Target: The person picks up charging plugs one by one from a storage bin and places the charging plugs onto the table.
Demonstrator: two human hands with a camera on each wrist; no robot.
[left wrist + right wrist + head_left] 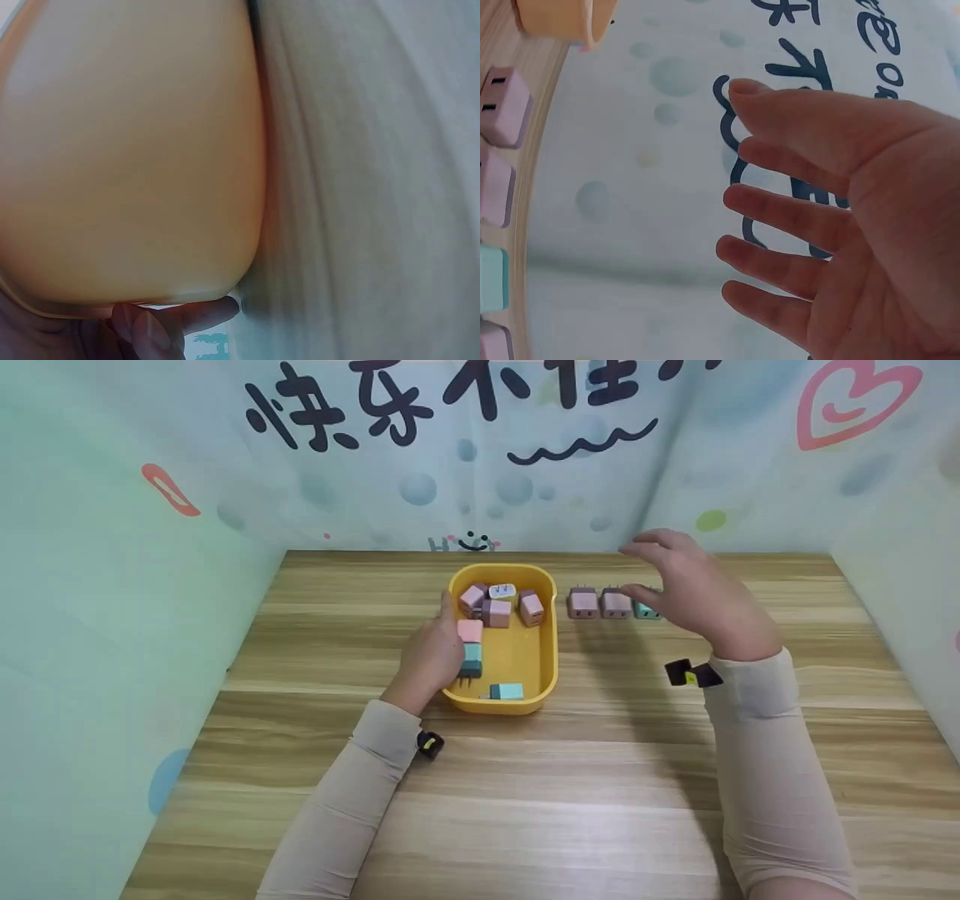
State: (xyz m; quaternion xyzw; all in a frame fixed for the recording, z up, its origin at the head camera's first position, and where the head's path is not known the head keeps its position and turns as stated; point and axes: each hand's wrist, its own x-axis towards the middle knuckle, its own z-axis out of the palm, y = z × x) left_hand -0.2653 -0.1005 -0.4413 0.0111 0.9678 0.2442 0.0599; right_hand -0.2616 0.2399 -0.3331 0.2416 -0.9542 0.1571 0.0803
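A yellow plastic bin (504, 706) stands on the wooden table, holding pink, purple and teal plug chargers (496, 613) and a small white piece (502, 592). My left hand (431, 656) grips the bin's left side. In the left wrist view its fingers (154, 334) bend against the outer wall. My right hand (694, 589) hovers over the right end of a charger row with nothing in it, fingers spread. That row has two purple chargers (583, 603) and a teal charger (647, 610); another purple charger (493, 341), hidden from the head view, follows it.
A printed cloth (360, 502) with dark lettering hangs right behind the table's back edge. More pale cloth (97, 607) flanks the table on both sides. Bare wood grain (525, 810) lies in front of the bin.
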